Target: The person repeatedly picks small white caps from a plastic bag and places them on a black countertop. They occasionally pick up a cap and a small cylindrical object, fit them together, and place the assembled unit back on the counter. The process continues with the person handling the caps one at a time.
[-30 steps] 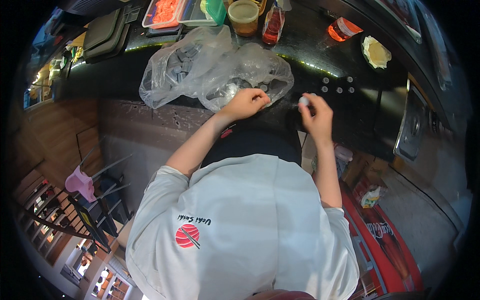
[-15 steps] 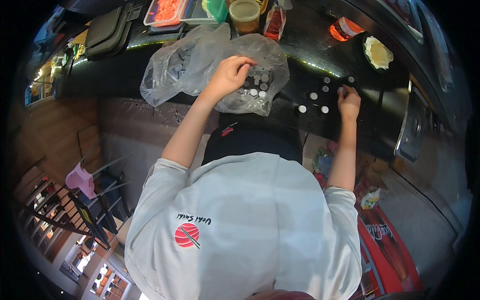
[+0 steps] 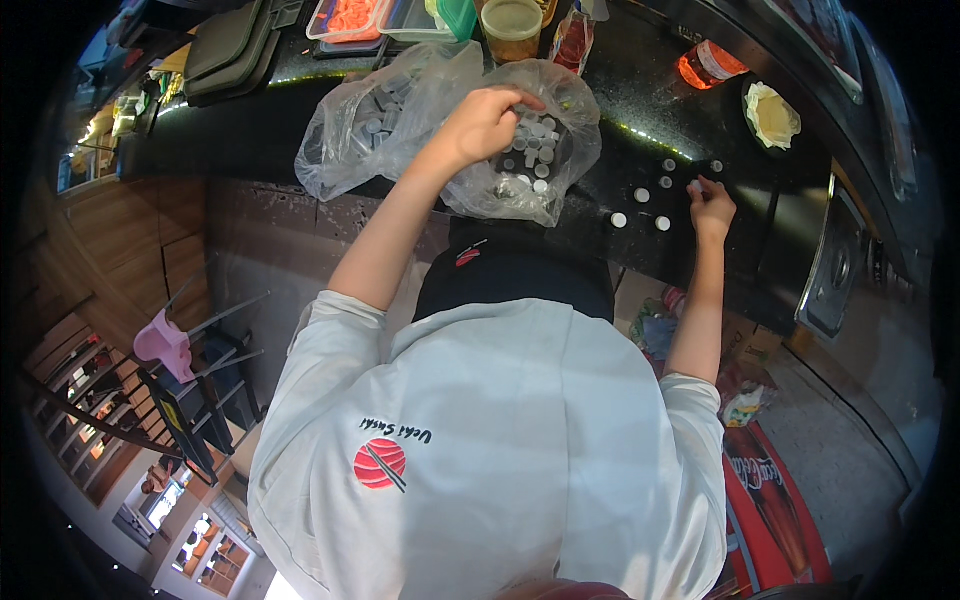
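Note:
My left hand reaches over a clear plastic bag, its index finger stretched toward the far side of the mouth and the other fingers curled beneath. Several small clear containers with whitish caps lie inside that bag. Out on the dark counter to the right, my right hand pinches a small white-capped container, mostly covered by the fingertips. Around it stand several more little containers, among them a white-topped one and a greyish one.
Another clear bag of small containers lies to the left. Along the back are a tub of orange food, a round lidded tub, a red packet and a bottle of orange liquid. A paper-lined bowl stands at far right.
My left hand has moved slightly farther over the bag, and more of the containers inside show. My right hand stays among the standing containers. The whole view has shifted a little.

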{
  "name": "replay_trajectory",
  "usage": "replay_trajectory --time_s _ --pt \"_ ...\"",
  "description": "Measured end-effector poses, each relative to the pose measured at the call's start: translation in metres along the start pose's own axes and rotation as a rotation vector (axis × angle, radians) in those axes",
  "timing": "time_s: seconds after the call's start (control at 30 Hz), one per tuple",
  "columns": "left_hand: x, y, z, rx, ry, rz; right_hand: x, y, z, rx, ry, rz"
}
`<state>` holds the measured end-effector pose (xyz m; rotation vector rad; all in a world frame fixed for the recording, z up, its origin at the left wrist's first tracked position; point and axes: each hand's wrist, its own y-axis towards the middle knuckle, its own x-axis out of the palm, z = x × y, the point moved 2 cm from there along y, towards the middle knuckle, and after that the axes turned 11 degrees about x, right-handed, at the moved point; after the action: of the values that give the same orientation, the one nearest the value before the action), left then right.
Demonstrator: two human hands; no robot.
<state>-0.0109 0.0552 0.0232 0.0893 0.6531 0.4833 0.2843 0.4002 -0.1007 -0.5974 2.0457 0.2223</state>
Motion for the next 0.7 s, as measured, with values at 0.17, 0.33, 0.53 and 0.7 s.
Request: replay_trajectory --time_s 0.17,0.33,0.53,0.7 --pt "0.013 -0.006 -0.013 -0.022 0.145 0.015 0.007 -0.003 0.001 -0.098 -0.134 0.003" --pt "0.042 -0.012 -0.041 -0.213 0.352 -0.105 0.006 -0.006 0.003 -0.153 -0.220 0.061" --pt "0.079 -0.018 -0.039 -0.259 0.267 -0.214 -0.042 -0.044 -0.068 -0.115 0.060 -0.021" --pt "0.085 -0.015 0.044 -0.571 -0.735 -0.281 -0.091 -0.112 -0.180 -0.277 0.309 -0.376"
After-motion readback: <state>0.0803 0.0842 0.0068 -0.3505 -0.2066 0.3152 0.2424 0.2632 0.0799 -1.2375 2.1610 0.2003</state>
